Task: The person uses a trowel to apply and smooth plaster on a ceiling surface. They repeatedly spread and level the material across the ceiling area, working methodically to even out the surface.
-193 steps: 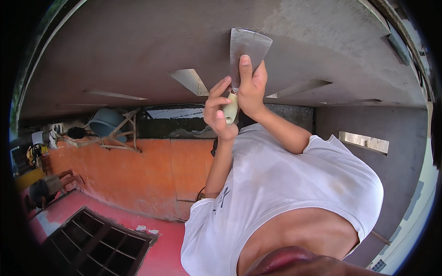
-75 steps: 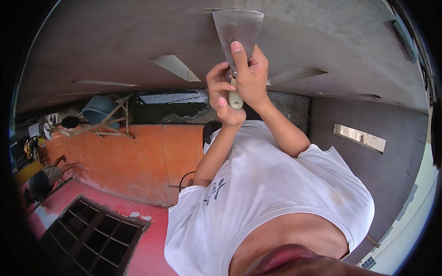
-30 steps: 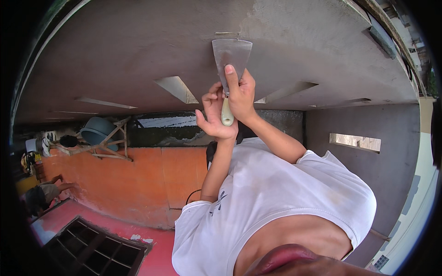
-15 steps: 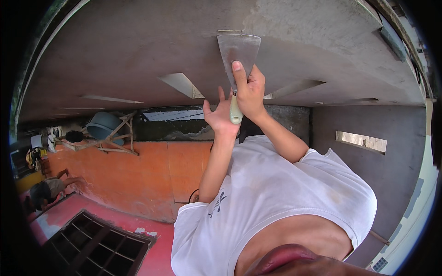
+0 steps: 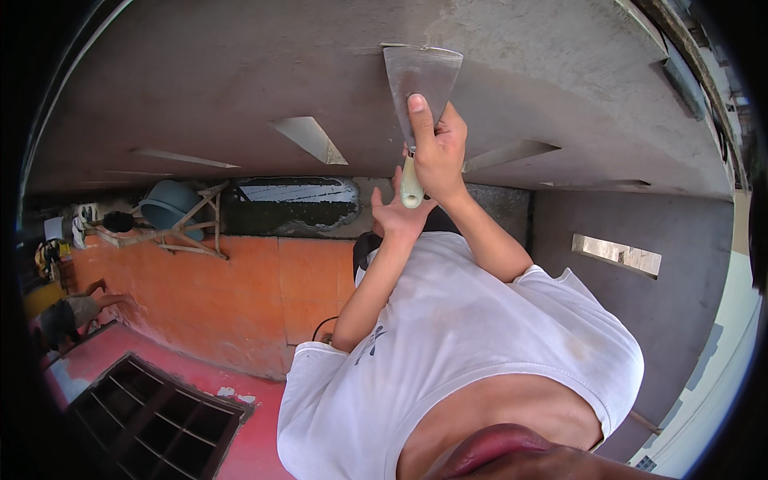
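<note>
My right hand [image 5: 438, 160] is closed around a putty knife, with the thumb pressed flat on its wide metal blade [image 5: 424, 74]. The pale green handle [image 5: 411, 186] points back toward me. At its far edge the blade meets the grey plastered wall [image 5: 240, 72], where a thin raised line shows along the edge. Just below the handle is my left hand [image 5: 398, 214], palm turned up and fingers apart, holding nothing I can see. Part of its fingers is hidden behind the handle.
Slanted slots such as this one [image 5: 310, 140] pierce the wall. To the left, a blue-grey basin [image 5: 170, 206] rests on a wooden stand [image 5: 210, 228] above an orange floor [image 5: 240, 280]. Another person [image 5: 68, 316] is farther left, near a pink wall with a dark window grille [image 5: 156, 416].
The putty knife and my right hand have shifted slightly up and right along the wall. My left hand has moved right, closer beneath the handle.
</note>
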`<state>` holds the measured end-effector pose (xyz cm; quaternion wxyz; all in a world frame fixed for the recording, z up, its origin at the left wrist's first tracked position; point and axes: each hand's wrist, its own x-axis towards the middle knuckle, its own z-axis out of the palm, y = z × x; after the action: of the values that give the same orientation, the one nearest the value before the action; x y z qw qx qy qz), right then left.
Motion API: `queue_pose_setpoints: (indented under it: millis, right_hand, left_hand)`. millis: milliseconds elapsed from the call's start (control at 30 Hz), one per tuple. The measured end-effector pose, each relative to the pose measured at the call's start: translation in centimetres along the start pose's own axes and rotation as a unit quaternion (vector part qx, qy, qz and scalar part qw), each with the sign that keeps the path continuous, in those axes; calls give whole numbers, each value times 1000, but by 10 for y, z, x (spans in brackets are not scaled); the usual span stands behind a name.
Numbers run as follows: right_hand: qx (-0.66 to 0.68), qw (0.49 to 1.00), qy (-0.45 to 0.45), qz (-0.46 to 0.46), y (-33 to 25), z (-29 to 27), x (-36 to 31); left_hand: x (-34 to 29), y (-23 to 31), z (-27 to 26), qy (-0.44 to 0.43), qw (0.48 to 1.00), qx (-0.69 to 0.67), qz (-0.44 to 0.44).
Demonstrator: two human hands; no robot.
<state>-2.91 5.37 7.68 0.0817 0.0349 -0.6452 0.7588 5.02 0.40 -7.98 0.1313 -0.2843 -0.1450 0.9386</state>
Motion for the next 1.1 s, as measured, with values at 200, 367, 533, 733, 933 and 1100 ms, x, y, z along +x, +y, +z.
queue_pose_setpoints:
  millis: [200, 367, 533, 733, 933, 1100]
  right_hand:
    - [-21, 999, 43, -19, -6, 5, 6]
    - [16, 983, 49, -175, -72, 7, 24]
    - [0, 992, 37, -122, -47, -16, -18]
    - [-40, 998, 25, -28, -7, -17, -20]
    - [-32, 998, 29, -37, -12, -15, -4]
    - [4, 1000, 25, 15, -11, -2, -1]
  left_hand:
    - [-19, -23, 90, -124, 988, 82, -35]
    - [-14, -25, 103, -147, 985, 86, -17]
    - [-30, -18, 55, -91, 950, 300, 16]
    - [-46, -31, 58, -180, 868, 445, 126]
    - [-46, -16, 82, -239, 689, 634, 258]
    - [-35, -6, 81, -229, 567, 699, 371]
